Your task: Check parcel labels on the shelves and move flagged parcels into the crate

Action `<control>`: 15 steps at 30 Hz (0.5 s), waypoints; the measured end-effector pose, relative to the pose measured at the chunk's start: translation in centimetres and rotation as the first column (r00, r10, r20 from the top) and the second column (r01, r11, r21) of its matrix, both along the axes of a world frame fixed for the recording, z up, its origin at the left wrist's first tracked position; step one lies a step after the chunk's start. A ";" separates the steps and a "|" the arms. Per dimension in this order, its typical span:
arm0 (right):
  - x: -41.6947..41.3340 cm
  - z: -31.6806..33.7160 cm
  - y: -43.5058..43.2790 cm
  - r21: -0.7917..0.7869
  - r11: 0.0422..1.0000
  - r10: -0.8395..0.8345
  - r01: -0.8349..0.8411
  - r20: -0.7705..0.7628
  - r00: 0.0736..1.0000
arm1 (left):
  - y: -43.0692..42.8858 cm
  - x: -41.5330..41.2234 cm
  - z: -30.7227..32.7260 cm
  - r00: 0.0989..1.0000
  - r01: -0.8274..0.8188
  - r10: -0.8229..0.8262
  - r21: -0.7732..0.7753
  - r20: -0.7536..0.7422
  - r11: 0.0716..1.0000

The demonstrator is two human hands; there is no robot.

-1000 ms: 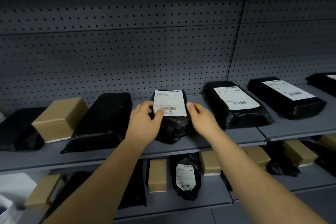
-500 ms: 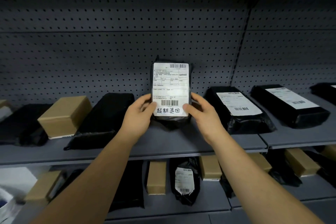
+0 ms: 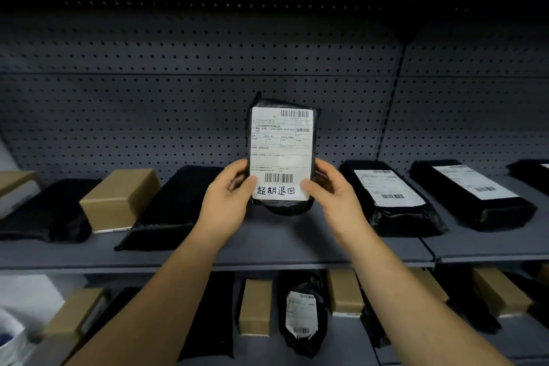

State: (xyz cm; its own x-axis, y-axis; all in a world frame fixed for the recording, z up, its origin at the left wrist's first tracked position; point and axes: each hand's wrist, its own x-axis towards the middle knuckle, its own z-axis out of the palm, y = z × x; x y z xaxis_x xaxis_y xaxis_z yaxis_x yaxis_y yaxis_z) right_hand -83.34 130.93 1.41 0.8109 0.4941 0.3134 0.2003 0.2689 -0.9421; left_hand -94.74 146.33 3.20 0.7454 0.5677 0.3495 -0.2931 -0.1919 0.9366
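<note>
Head view: both hands hold a black parcel (image 3: 282,208) upright at the centre of the frame, just above the upper shelf (image 3: 267,249). Its white label (image 3: 281,151) faces the camera, with handwritten characters under the lower barcode. The left hand (image 3: 227,202) grips the lower left edge and the right hand (image 3: 335,199) the lower right. Each thumb presses a bottom corner of the label, and the other fingers (image 3: 237,165) curl round behind the parcel.

The parcel hides part of the pegboard wall (image 3: 178,116). On the shelf to the left lie a flat black bag (image 3: 175,205), a brown box (image 3: 118,199) and another dark bag (image 3: 47,211). To the right lie two long black labelled parcels (image 3: 389,196) (image 3: 472,193). The forearms cross the shelf front and cover part of the lower shelf (image 3: 341,342), where brown boxes (image 3: 255,306) flank a small labelled black bag (image 3: 303,318).

A second ago the parcel lay flat on the shelf between the hands. Half a second ago it was already upright, but the right thumb sat on its side, off the label.
</note>
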 end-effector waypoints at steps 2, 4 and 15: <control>-0.2 0.1 -0.1 0.004 1.000 0.011 -0.011 -0.008 1.000 | -0.2 -0.3 0.1 1.000 -0.004 0.004 0.009 0.008 1.000; -0.2 0.1 -0.1 0.000 1.000 0.012 -0.012 -0.013 1.000 | -0.4 -0.6 0.2 1.000 -0.009 0.009 0.014 0.009 1.000; 0.3 0.0 0.8 -0.032 0.999 -0.025 0.025 -0.001 1.000 | 0.0 -0.8 0.6 0.999 -0.017 0.014 -0.084 -0.039 0.996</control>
State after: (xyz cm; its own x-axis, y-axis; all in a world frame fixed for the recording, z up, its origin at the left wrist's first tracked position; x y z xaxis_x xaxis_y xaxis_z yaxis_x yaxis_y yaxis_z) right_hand -83.04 131.77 1.43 0.8237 0.4833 0.2965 0.2049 0.2339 -0.9504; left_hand -95.52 146.29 3.79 0.7482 0.6054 0.2714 -0.2543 -0.1162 0.9601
